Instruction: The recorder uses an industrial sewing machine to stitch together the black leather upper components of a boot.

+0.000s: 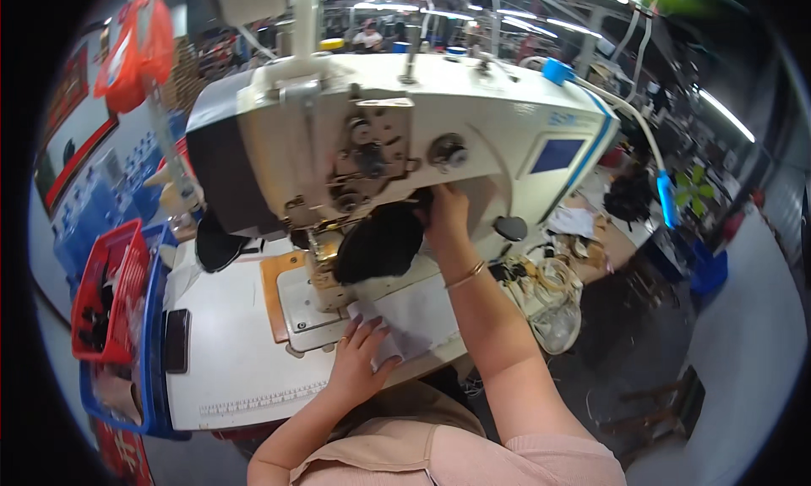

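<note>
A large white sewing machine (pixel 498 118) fills the middle of the view. Up under its arm, my right hand (pixel 445 214) is closed on the top edge of a rounded black piece (pixel 384 245), perhaps fabric or a pad. That piece hangs tilted just right of the needle area, above the metal plate (pixel 308 304). My left hand (pixel 359 359) lies with fingers spread on a white sheet or cloth (pixel 384 342) at the plate's near right corner, pressing nothing between its fingers. Part of the needle area is hidden behind the black piece.
A dark phone (pixel 177 341) lies at the table's left, beside a red basket (pixel 110 292) and blue crate (pixel 152 401). Another black rounded piece (pixel 221 243) rests left of the machine head. Tangled scraps and cords (pixel 553 292) crowd the right. A ruler strip (pixel 262 401) runs along the near edge.
</note>
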Demonstrator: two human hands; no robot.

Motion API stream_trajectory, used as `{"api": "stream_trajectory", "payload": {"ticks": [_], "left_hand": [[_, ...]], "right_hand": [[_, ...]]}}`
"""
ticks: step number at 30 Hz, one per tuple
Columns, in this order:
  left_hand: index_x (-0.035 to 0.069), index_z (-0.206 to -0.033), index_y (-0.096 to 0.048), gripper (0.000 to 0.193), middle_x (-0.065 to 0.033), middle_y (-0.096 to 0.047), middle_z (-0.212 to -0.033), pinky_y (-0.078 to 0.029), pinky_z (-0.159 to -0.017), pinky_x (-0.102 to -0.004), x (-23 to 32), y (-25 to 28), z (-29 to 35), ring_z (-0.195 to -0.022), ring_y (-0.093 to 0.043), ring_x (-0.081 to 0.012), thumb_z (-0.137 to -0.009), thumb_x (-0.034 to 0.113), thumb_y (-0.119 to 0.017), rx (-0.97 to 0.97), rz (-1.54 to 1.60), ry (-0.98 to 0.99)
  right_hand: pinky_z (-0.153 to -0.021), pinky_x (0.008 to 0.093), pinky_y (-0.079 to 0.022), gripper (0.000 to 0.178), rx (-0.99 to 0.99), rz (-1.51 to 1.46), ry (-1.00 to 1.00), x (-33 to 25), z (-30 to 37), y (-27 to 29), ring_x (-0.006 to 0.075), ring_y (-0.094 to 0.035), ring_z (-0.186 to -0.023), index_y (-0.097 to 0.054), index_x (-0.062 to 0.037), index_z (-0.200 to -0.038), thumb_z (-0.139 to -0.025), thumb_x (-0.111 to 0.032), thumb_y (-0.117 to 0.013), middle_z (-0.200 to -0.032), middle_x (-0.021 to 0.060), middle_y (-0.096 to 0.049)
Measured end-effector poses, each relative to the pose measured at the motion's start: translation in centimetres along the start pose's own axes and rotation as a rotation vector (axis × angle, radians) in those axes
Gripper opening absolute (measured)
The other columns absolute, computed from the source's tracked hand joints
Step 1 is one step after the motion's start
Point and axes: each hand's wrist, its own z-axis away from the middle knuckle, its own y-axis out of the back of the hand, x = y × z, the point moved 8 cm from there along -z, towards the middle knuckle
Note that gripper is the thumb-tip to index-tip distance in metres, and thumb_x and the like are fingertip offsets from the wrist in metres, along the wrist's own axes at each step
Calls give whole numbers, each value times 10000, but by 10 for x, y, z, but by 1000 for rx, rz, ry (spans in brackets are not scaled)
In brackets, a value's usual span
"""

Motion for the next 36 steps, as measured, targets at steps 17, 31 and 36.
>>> {"api": "stream_trajectory", "payload": {"ticks": [17,31,36], "left_hand": [[-34,-1393,-212,1028,-241,-389,-1315,-353,-1033,-417,-58,-60,-14,-1215,-406,-379,-598,184,-826,145,410,604],[-11,-1300,-445,606,-145,-600,-1186,-481,-945,-407,-64,193,156,-1049,-621,-262,-736,-1,-668,561,1454,595],[-8,-1231,-512,524,-124,-637,-1105,-507,-910,-402,-90,356,254,-988,-642,-244,-721,17,-627,1010,850,582]], "right_hand": [[-809,222,-419,254,24,111,141,-97,181,285,82,-537,-896,-596,14,-1107,-916,-147,-549,-991,0,-603],[-1010,360,-365,495,-203,1281,1141,2,95,188,240,-503,-1163,-506,2,-1287,-907,-311,-548,-1274,128,-526],[-960,378,-410,487,-213,151,-137,99,26,174,249,-515,-1131,-521,-21,-1282,-915,-339,-553,-1253,126,-543]]}}
